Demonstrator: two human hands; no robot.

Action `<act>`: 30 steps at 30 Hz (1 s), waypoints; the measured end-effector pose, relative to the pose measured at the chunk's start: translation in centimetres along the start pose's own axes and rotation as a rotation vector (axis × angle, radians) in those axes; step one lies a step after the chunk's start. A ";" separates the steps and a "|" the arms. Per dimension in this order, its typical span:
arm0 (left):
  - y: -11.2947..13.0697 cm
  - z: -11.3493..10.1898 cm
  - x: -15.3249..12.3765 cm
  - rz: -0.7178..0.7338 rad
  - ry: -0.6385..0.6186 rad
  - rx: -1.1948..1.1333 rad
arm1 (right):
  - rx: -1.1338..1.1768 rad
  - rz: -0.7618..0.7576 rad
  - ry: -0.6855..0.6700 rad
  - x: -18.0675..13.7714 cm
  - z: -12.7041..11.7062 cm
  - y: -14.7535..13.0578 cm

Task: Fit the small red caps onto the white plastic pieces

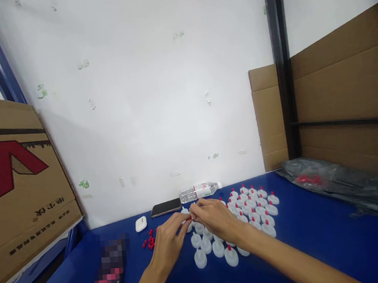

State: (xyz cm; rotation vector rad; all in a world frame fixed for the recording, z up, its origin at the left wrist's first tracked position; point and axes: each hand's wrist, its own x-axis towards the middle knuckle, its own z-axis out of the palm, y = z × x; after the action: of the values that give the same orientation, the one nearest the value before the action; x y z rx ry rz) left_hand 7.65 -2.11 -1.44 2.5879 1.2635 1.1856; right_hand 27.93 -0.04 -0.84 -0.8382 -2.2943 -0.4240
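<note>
My left hand [170,237] is closed in a pinch, with a bit of red, seemingly a small red cap, showing at its fingertips. Touching or almost touching those fingertips are the curled fingers of my right hand [215,217]; what they grip is mostly hidden. Around and under the hands stand many small white nozzle pieces with round bases. Those at the right, such as one white nozzle piece [268,229], wear red tips. Nearer the front left, a white nozzle piece [200,259] has a bare spout. Loose red caps [149,240] lie left of my left hand.
Against the wall lie a clear water bottle [200,191] and a black phone [165,208], with a white earbud case [141,223] beside them. A pixelated item [110,267] is at front left. Crumpled grey plastic [328,185] covers the right side. Cardboard [26,178] stands at left.
</note>
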 end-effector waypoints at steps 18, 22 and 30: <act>1.5 -0.2 1.0 -0.419 0.122 -0.703 | 0.017 -0.257 0.312 0.4 -0.6 0.2; 1.8 -0.6 1.0 -0.516 -0.048 -1.085 | 0.081 -0.278 0.403 0.4 -0.4 -0.4; 2.2 -0.7 0.9 -0.448 -0.197 -1.148 | 0.179 -0.289 0.407 0.0 0.6 -0.7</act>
State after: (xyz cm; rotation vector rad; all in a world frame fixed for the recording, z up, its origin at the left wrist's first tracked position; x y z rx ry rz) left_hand 9.01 -3.19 0.36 1.4447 0.6973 1.0481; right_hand 27.20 -0.31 -1.32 -0.2969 -2.0335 -0.4592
